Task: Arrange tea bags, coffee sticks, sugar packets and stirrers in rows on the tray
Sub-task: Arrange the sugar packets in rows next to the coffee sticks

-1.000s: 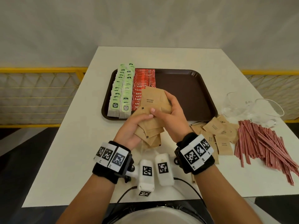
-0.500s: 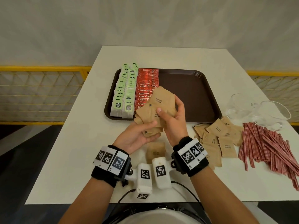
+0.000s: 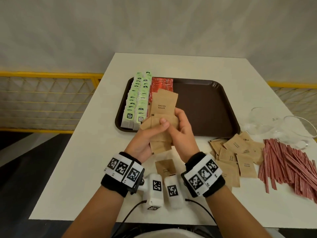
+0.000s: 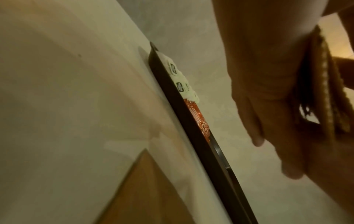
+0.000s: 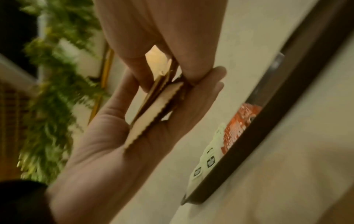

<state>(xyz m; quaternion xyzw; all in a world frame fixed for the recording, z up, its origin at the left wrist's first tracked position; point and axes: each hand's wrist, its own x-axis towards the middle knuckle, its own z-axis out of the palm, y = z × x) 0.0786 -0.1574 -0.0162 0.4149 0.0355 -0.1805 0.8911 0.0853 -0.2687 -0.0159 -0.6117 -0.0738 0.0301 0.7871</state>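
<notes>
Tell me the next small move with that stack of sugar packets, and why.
Probably lower the sugar packets, held between the left hand and right hand, onto the bare part of the tray, right beside the coffee sticks. Tea bags and coffee already fill the left rows; that strip is free.

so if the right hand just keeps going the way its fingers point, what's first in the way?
The right hand points away from the body toward the tray. Beyond the sugar packets it grips, the red coffee sticks seem first, though depth is unclear.
</notes>
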